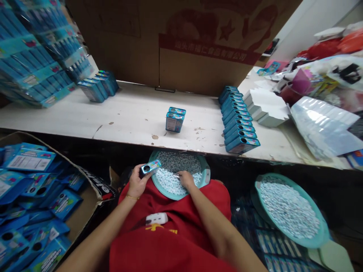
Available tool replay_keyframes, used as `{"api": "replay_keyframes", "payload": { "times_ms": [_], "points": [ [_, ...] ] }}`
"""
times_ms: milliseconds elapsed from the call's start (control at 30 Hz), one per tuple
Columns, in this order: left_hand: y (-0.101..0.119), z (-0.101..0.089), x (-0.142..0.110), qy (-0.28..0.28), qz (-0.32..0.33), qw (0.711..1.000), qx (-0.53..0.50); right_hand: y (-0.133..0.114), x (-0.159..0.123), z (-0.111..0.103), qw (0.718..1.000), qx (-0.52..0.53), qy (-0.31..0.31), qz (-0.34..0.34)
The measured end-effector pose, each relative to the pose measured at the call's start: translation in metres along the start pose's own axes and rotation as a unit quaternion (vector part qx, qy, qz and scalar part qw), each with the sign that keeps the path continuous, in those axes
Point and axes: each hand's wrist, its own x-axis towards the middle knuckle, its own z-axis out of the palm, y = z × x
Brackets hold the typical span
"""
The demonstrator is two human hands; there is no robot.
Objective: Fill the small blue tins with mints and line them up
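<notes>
My left hand (pixel 137 184) grips a small blue box (pixel 151 166) by its sides, over the left rim of a turquoise basin (pixel 209 175). A dark round hole shows in the box's upward face. The basin rests at my lap, filled with small pale-blue and white pellets (pixel 170 182). Down in the basin, my right hand (pixel 185 179) is closed around a small shiny metal tool (pixel 177 175), which looks like a scoop. The pellets and my fingers partly hide it. Past the basin, two upright blue boxes (pixel 174 121) stand together on the white table (pixel 136 117).
A row of blue boxes (pixel 239 124) stands right on the table, beside white card stacks (pixel 266 109). More boxes (pixel 99 87) and wrapped packs (pixel 36 56) are left. A large carton (pixel 198 71) stands behind. An open carton (pixel 85 211) holds blue boxes; another pellet basin (pixel 323 226) sits right.
</notes>
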Motion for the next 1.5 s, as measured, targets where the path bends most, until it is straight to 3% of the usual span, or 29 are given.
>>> {"api": "replay_keyframes", "payload": {
  "times_ms": [133, 233, 333, 467, 567, 700, 833, 1033, 1167, 1300, 1400, 1500],
  "points": [
    [0.002, -0.006, 0.000, -0.001, -0.006, 1.000, 0.009, 0.014, -0.001, -0.016, 0.997, 0.068, -0.001, -0.034],
    [0.005, -0.003, 0.002, 0.002, 0.002, 1.000, 0.031, 0.021, -0.015, -0.046, 0.988, 0.133, 0.009, -0.073],
    [0.007, 0.007, 0.004, -0.017, 0.019, 0.999, 0.048, 0.011, -0.033, -0.083, 0.981, 0.156, 0.029, -0.108],
    [0.013, 0.022, 0.004, -0.073, 0.036, 0.996, 0.047, -0.025, -0.056, -0.122, 0.989, 0.023, 0.040, -0.143],
    [0.017, 0.028, 0.003, -0.091, 0.049, 0.993, 0.052, -0.057, -0.069, -0.135, 0.982, -0.125, 0.041, -0.138],
    [0.018, 0.029, 0.001, -0.099, 0.064, 0.992, 0.055, -0.088, -0.079, -0.138, 0.961, -0.246, 0.036, -0.123],
    [0.015, 0.027, 0.001, -0.090, 0.064, 0.993, 0.048, -0.092, -0.084, -0.140, 0.957, -0.264, 0.026, -0.115],
    [0.018, 0.014, -0.002, -0.073, 0.068, 0.994, 0.034, -0.050, -0.090, -0.142, 0.982, -0.169, 0.038, -0.081],
    [0.048, -0.008, 0.002, -0.076, 0.082, 0.994, 0.015, -0.004, -0.089, -0.130, 0.995, -0.026, 0.080, -0.056],
    [0.084, -0.003, 0.043, -0.068, 0.116, 0.990, -0.042, 0.027, -0.088, -0.111, 0.987, 0.098, 0.102, -0.079],
    [0.094, 0.028, 0.099, -0.068, 0.158, 0.983, -0.062, 0.033, -0.088, -0.100, 0.979, 0.154, 0.106, -0.085],
    [0.095, 0.065, 0.146, -0.072, 0.175, 0.982, -0.018, 0.031, -0.086, -0.093, 0.973, 0.188, 0.105, -0.088]
  ]
}}
